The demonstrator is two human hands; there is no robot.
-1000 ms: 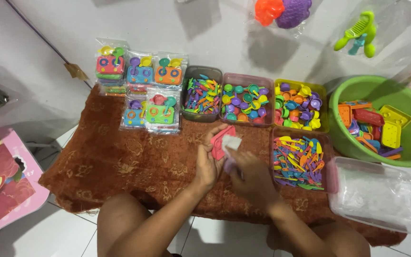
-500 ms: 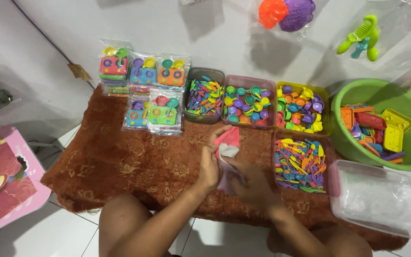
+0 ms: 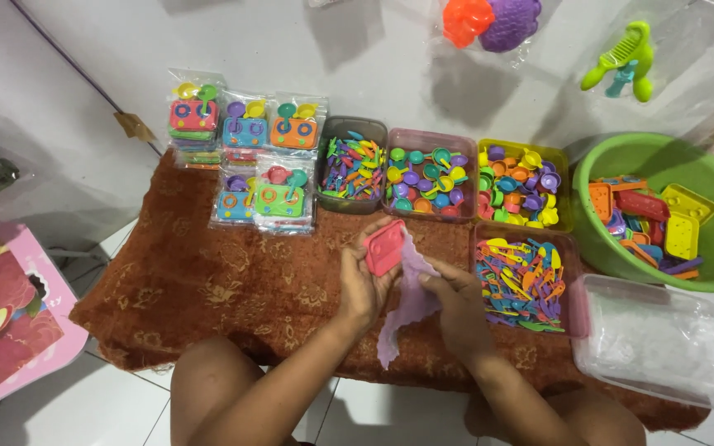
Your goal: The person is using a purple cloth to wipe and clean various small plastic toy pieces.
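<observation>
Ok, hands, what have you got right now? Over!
Left hand holds red toy tray. Right hand pinches clear plastic bag. Nothing in between.

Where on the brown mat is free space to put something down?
The mat is bare left of the left hand, below the packets. Its back edge is crowded with trays; to the right sit another tray and a clear box.

Left hand gripping pink toy tray, right hand pinching clear plastic bag, brown rug beneath

Toy-filled trays on brown rug
</observation>
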